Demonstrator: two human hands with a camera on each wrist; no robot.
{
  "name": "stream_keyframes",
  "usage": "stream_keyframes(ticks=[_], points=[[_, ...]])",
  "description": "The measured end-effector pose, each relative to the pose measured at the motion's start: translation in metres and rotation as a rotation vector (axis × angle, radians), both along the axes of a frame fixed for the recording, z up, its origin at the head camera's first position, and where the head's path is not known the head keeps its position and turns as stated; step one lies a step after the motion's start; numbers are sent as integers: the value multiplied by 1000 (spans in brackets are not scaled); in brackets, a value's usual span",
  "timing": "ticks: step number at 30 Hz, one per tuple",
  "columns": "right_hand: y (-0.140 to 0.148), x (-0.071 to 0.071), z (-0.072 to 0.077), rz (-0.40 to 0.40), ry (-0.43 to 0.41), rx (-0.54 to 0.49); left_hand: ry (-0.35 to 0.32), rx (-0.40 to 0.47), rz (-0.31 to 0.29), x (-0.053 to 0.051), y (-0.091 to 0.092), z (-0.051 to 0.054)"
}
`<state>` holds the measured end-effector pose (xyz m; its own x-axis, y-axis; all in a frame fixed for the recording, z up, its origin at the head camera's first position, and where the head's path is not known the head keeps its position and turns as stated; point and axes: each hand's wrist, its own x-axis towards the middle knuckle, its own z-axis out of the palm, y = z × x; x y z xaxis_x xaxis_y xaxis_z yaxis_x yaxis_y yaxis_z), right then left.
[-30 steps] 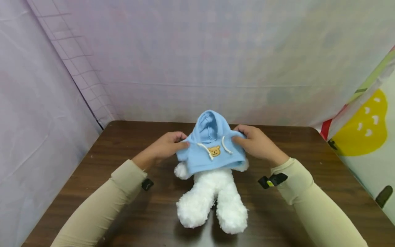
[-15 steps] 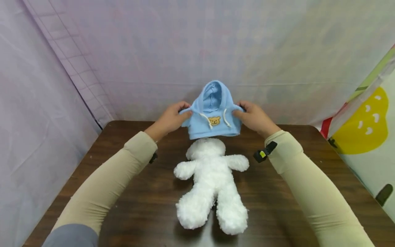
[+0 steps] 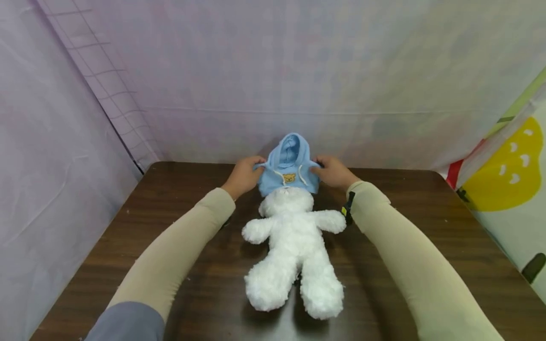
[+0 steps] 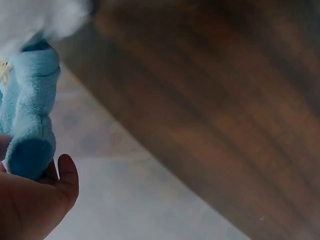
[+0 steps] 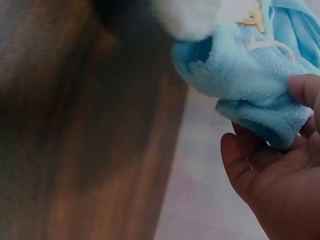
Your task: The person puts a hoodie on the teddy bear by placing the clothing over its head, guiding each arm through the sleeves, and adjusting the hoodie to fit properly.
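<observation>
A small light-blue hoodie with a bear-face patch and white drawstrings is held up at the table's far edge. My left hand pinches one sleeve, and my right hand pinches the other between thumb and fingers. Below it, a white plush toy lies on the table with its legs toward me. The hoodie's hem meets the top of the plush's head; whether any of the head is inside cannot be made out. In the right wrist view, the sleeve of the hoodie hangs between thumb and fingers.
The dark wooden table ends just behind the hoodie. A pale cloth curtain hangs behind it, another at the left. On the right side, a cloth carries a yellow printed shape.
First the hoodie rose off the plush's upper body, moving away from me past the head. Then it came down, and its hem now meets the head's top. Both hands kept their hold.
</observation>
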<state>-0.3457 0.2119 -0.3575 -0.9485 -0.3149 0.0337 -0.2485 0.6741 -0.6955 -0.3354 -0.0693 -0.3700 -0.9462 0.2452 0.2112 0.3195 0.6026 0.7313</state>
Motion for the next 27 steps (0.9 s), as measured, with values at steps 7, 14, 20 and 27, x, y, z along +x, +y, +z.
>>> stream_keyframes(ticks=[7, 14, 20, 27], points=[[3, 1, -27, -32, -112, 47, -24, -174, 94, 12, 3, -24], [13, 7, -36, -14, -16, 73, 8, -298, -195, 19, -8, -28], [8, 18, -38, 158, -22, 105, -98, -434, -360, 18, -11, -36], [4, 29, -40, 161, -119, 173, -140, -469, -323, 23, -7, -38]])
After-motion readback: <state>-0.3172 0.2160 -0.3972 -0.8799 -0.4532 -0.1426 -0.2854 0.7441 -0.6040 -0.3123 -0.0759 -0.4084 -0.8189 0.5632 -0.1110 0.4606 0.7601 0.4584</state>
